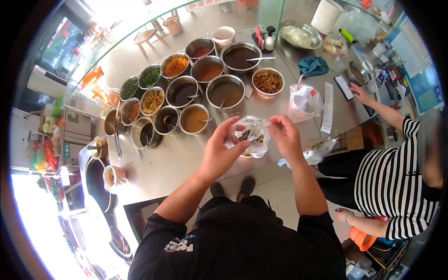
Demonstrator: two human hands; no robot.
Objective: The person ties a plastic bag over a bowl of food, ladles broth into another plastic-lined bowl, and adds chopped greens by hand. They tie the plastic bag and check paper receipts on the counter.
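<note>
A thin clear plastic bag (254, 125) hangs between my hands above the counter's front edge. Its mouth is partly open, and dark and greenish food shows inside; a pale rim, perhaps of a bowl, shows at the bottom. My left hand (223, 148) curves round the bag's left side, thumb low and fingers high. At the upper right of the bag, the fingers of my right hand (285, 136) pinch its edge. Just beyond the bag stand a steel pot of brownish liquid (227, 93) with a spoon and a round tub of chopped mixed food (268, 83).
Several steel pots of sauces and toppings, including orange bits (175, 66), crowd the left counter. A bagged cup (304, 101) and paper strip (327, 109) lie right. A person in a striped shirt (389, 186) reaches toward a phone (344, 87). A wok (99, 184) sits left.
</note>
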